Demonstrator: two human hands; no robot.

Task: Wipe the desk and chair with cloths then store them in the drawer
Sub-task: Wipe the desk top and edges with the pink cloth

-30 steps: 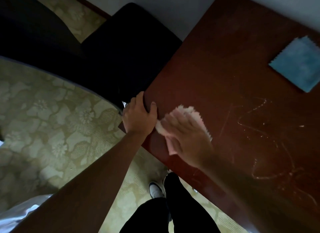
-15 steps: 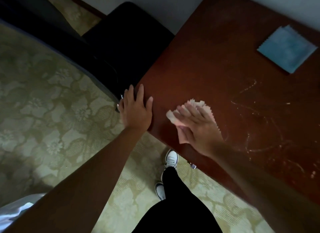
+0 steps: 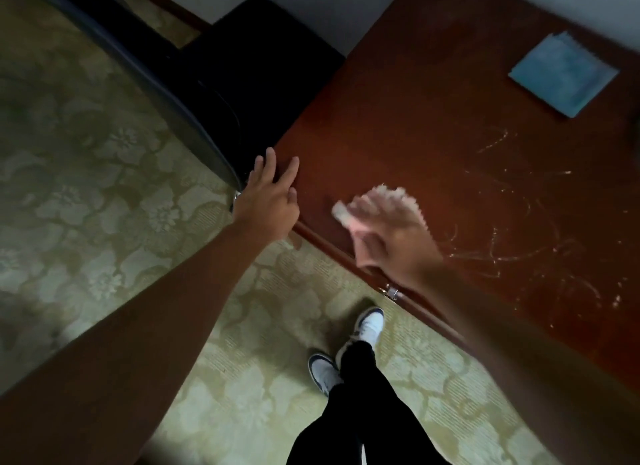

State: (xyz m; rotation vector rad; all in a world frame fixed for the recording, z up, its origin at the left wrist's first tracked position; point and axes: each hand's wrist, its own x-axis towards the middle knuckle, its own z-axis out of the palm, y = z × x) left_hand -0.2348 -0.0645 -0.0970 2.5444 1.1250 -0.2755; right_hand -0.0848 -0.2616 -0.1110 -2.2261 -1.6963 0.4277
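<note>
Right hand (image 3: 391, 236) flat on pink cloth (image 3: 381, 201) at desk (image 3: 433, 118) corner, left hand (image 3: 270, 198) braced on the edge.

Right fingers look straight and slightly spread, pressing the cloth to the wood; motion blur, so exact spread unclear. Left fingers straight and apart, tips on the desk's left edge, holding nothing. Blue cloth (image 3: 562, 78) lies flat at the far right of the desk, well apart from both hands. White scratch marks (image 3: 512, 222) right of the pink cloth. Black chair (image 3: 249, 69) sits against the desk's left side. Floral carpet (image 3: 104, 205) below.
</note>
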